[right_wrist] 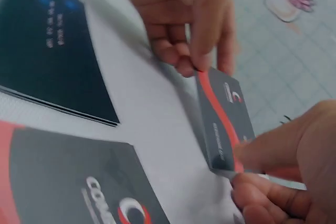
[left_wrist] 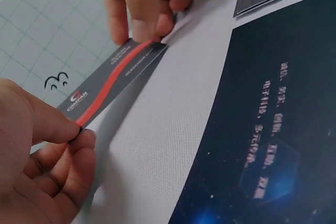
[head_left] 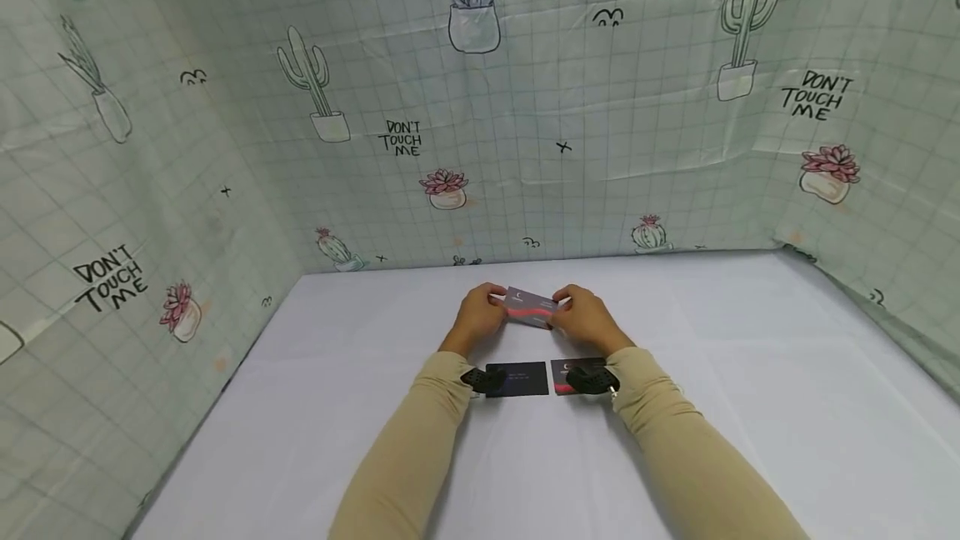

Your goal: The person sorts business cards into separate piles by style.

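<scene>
Above the far middle of the white table [head_left: 720,373], a grey card with a red wave [head_left: 531,307] is held between both hands. Its left end is pinched by the thumb and curled fingers of the left hand [head_left: 477,319], its right end by the thumb and fingertips of the right hand [head_left: 588,321]. In the left wrist view the card [left_wrist: 113,80] is seen edge-on and tilted, clear of the table surface, with a small logo legible only in part. In the right wrist view the same card [right_wrist: 223,121] is blurred, and its print cannot be read.

Nearer the person, two small stacks lie flat on the table. The dark blue stack [head_left: 517,378] is partly covered by the left wrist camera, and the grey and red stack [head_left: 573,375] is largely hidden behind the right wrist camera. How many cards each stack holds cannot be told. In the wrist views both stacks are cut off by the picture edges.

The table is enclosed on three sides by a cactus-print curtain [head_left: 525,107].
</scene>
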`<state>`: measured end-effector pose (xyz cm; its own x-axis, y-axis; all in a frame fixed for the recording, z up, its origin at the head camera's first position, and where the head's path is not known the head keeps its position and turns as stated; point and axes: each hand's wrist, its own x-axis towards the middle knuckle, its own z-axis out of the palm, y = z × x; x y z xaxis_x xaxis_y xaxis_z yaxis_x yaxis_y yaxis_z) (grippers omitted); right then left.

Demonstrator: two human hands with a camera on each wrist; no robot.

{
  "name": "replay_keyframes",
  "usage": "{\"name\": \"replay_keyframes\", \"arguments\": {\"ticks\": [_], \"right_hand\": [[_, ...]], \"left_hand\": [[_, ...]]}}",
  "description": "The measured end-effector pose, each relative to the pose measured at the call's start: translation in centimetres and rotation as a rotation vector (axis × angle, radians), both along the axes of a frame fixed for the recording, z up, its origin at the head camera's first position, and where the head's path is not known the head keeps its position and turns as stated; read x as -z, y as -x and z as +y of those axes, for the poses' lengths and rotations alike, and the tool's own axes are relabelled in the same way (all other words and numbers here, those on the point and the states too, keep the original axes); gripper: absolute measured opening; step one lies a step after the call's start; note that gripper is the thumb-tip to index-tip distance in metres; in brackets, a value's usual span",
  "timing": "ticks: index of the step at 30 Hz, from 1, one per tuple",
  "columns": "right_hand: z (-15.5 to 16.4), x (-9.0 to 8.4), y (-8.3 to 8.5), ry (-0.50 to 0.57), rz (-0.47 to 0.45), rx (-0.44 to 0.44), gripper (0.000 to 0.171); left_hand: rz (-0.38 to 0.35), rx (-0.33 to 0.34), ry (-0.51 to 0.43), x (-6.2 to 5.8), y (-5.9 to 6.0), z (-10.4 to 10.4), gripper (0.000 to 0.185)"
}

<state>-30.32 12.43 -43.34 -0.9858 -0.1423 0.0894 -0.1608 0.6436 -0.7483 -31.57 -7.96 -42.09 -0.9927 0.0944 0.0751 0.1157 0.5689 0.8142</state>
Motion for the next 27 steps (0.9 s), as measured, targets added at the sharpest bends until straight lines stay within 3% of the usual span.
{"name": "replay_keyframes", "arguments": {"ticks": [8, 17, 27], "right_hand": [[1.7, 0.3, -0.5, 0.252, -0.027, -0.016, 0.041], [1.7, -0.2, -1.5, 0.330, 0.000, 0.072, 0.036], [1.4, -1.3, -2.5, 0.340, 0.037, 0.037, 0.029]], "left_hand": [[0.066, 0.014, 0.002, -0.4, -0.8, 0.8, 0.046], [0.028, -0.005, -0.163, -0.4, -2.6, 1.7, 0.050], [0.037, 0.046, -0.306, -1.2, -5.0, 1.0, 0.045]]}}
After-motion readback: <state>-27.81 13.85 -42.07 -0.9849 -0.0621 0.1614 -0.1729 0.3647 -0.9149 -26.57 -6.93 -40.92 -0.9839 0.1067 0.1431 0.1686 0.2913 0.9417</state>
